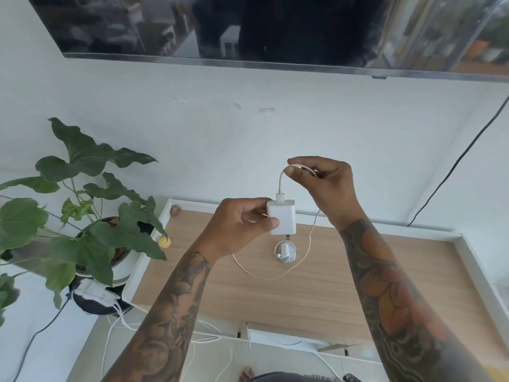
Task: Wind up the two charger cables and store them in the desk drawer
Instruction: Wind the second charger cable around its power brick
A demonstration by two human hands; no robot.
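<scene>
My left hand [242,224] grips a white charger block [283,217] above the wooden desk [316,293]. Its off-white cable [281,179] rises from the top of the block and bends into my right hand [322,183], which pinches it between thumb and fingers. The rest of that cable [264,274] hangs down behind my right wrist and lies in a loose curve on the desk. A second white charger [286,252], its cable wound into a small coil, rests on the desk just below the held block. The desk drawer [286,339] shows slightly pulled out at the desk's near edge.
A potted plant [82,205] with big green leaves stands left of the desk, with a white power strip [93,293] and white leads at its base. A dark TV [275,28] hangs on the wall above. A black cord [454,166] runs down the wall at the right.
</scene>
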